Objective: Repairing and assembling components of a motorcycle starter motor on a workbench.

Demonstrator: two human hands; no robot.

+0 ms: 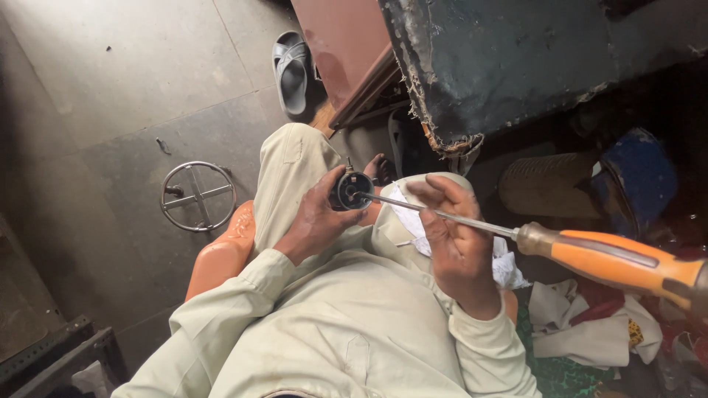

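Two hands on one job: left hand (313,221) clamps the small round dark part (351,190) above the lap, face out; right hand (456,236), fingers loosely curled, steadies the screwdriver (531,237) shaft so its tip stays seated in the part.

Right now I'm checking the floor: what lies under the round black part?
Under the round black part are the left hand gripping it and a trousered knee; floor beneath is covered.
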